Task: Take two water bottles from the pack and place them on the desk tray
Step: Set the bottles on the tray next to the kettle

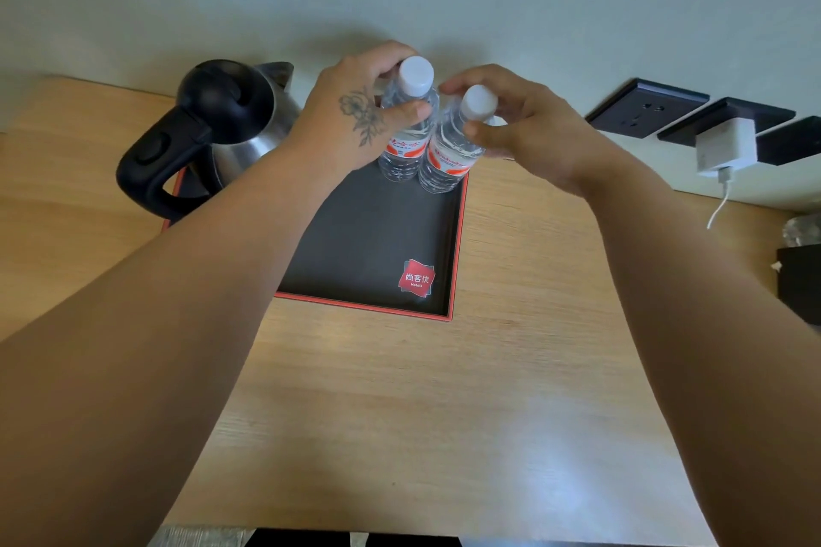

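Observation:
Two clear water bottles with white caps and red-and-white labels stand upright side by side in the far right corner of a black desk tray (368,235) with a red rim. My left hand (355,111) wraps the neck of the left bottle (406,147), thumb across its front. My right hand (520,124) pinches the shoulder of the right bottle (451,160) just below its cap. The two bottles touch each other. The pack is not in view.
A steel kettle (235,124) with a black handle and lid sits on the tray's left part. Black wall sockets (644,109) and a white charger (728,147) with its cable lie to the right. A dark box (799,280) sits at the desk's right edge.

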Action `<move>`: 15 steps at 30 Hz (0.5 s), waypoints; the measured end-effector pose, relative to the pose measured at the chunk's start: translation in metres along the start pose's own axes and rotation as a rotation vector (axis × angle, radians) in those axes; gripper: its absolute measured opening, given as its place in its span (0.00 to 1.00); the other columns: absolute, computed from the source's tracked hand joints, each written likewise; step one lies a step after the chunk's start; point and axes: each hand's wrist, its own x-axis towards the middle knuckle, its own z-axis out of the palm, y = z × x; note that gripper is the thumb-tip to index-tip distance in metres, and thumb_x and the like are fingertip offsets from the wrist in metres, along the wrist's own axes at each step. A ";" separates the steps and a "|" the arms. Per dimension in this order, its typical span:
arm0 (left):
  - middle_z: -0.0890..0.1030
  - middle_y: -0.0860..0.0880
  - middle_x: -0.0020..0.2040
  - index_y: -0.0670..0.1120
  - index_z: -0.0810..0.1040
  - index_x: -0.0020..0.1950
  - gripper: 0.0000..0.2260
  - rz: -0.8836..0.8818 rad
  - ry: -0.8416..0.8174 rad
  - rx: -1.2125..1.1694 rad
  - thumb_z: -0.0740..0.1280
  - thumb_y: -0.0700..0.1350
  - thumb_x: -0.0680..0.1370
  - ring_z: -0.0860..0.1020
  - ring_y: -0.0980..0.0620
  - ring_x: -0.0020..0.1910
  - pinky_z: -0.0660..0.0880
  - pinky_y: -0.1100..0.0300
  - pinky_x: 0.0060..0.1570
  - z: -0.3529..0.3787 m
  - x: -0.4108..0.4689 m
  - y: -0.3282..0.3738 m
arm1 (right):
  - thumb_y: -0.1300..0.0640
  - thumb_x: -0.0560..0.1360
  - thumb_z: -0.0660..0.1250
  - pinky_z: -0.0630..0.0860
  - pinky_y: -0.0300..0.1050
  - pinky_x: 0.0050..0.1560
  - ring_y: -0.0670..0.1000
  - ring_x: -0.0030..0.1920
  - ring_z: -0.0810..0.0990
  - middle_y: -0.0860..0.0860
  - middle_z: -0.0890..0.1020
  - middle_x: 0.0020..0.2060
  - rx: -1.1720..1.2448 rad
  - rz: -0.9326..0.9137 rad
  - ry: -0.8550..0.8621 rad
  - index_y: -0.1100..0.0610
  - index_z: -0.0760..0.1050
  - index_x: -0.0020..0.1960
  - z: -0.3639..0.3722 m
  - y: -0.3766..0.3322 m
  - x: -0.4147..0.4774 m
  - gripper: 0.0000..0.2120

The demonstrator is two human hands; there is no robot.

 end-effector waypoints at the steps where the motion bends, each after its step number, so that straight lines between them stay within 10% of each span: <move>1: 0.85 0.50 0.58 0.47 0.83 0.65 0.20 0.004 -0.002 0.001 0.77 0.52 0.76 0.81 0.47 0.64 0.80 0.43 0.66 0.001 0.000 0.000 | 0.62 0.82 0.72 0.75 0.52 0.73 0.49 0.72 0.78 0.42 0.81 0.68 0.009 0.005 0.019 0.50 0.77 0.72 0.000 0.001 -0.001 0.20; 7: 0.85 0.49 0.58 0.46 0.81 0.64 0.16 0.048 0.015 0.043 0.76 0.50 0.78 0.78 0.52 0.59 0.77 0.57 0.56 0.010 0.001 0.002 | 0.53 0.79 0.77 0.80 0.56 0.66 0.53 0.62 0.82 0.46 0.82 0.56 -0.006 0.038 0.387 0.56 0.76 0.65 0.030 0.009 -0.008 0.19; 15: 0.80 0.64 0.50 0.46 0.80 0.64 0.16 0.022 0.023 0.011 0.75 0.49 0.78 0.77 0.59 0.48 0.80 0.47 0.56 0.011 -0.002 -0.004 | 0.59 0.83 0.70 0.74 0.63 0.72 0.58 0.68 0.81 0.53 0.83 0.65 -0.111 0.020 0.183 0.58 0.75 0.72 0.016 0.014 -0.007 0.18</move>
